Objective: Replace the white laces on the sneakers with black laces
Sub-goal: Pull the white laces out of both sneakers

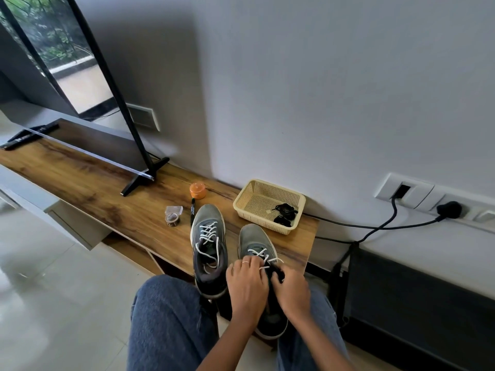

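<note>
Two grey sneakers, toes toward 12 o'clock, on wooden shelf (88, 180): left sneaker (209, 245) fully laced; right sneaker (255, 243) at 3 o'clock beside it, white lace (263, 257) partly undone. Left hand (247, 286) and right hand (293, 291) curled, pinching that lace. Black laces (284, 214) bundled in one beige basket (257, 199) at 1 o'clock. One marker (192, 212), print unreadable.

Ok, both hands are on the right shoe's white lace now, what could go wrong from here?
1. The grey right sneaker overhangs the wooden bench edge; tugging its white lace could pull it off.
2. The left hand sits close to the grey left sneaker and might knock it.
3. The black laces lie in the beige plastic basket, beyond both shoes, an awkward reach.
</note>
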A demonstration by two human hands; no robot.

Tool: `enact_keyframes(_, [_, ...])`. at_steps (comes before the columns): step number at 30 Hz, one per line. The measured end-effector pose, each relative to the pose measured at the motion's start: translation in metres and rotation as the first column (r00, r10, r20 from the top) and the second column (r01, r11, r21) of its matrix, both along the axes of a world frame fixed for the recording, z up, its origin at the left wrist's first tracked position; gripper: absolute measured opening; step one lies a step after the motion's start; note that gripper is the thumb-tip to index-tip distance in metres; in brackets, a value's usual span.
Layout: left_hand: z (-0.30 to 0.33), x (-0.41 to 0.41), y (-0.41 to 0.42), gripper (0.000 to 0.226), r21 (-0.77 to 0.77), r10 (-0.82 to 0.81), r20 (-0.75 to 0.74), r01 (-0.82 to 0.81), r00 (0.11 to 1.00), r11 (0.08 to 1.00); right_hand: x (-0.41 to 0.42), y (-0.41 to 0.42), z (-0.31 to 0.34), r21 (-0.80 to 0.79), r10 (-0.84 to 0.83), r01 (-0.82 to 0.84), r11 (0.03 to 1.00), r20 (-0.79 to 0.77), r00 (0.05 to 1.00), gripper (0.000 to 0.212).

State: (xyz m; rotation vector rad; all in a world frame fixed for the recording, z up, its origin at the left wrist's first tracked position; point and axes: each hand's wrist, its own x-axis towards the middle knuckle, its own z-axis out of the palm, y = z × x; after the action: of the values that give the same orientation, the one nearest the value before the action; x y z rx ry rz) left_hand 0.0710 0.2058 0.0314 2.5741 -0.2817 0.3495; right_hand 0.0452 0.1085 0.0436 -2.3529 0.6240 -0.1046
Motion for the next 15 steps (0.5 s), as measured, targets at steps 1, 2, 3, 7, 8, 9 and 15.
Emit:
enact_keyframes(1, [-0.001, 0.002, 0.0, 0.022, 0.066, -0.012, -0.001, 0.012, 1.0, 0.998, 0.0, 0.001, 0.0, 0.004, 0.008, -0.008, 1.0, 0.001, 1.0, 0.027])
enact_keyframes(2, [-0.001, 0.004, -0.001, 0.026, 0.106, -0.015, -0.021, 0.018, 1.0, 0.994, -0.001, 0.001, 0.0, 0.007, 0.013, -0.013, 1.0, 0.002, 1.0, 0.026])
enact_keyframes(3, [-0.004, 0.006, -0.001, 0.03, 0.144, -0.018, -0.029, 0.022, 0.999, 0.989, -0.001, 0.001, -0.001, 0.012, 0.012, -0.012, 1.0, 0.008, 1.0, 0.025])
enact_keyframes(7, [-0.011, 0.011, -0.003, 0.035, 0.176, -0.016, -0.055, 0.025, 0.998, 0.984, 0.0, 0.001, -0.004, 0.028, 0.0, -0.001, 1.0, 0.042, 0.999, 0.023])
enact_keyframes(8, [-0.011, 0.012, -0.003, 0.034, 0.173, -0.013, -0.07, 0.025, 0.997, 0.985, 0.001, 0.0, -0.005, 0.03, -0.002, 0.0, 1.0, 0.049, 0.999, 0.023])
enact_keyframes(9, [-0.01, 0.013, -0.003, 0.03, 0.167, -0.014, -0.084, 0.028, 0.996, 0.986, 0.001, 0.0, -0.006, 0.032, -0.003, 0.001, 1.0, 0.052, 0.999, 0.023])
enact_keyframes(15, [0.006, 0.012, 0.003, 0.011, -0.064, -0.005, -0.119, -0.003, 0.993, 0.998, 0.002, 0.001, -0.012, 0.058, -0.051, 0.047, 0.997, 0.085, 0.995, 0.024])
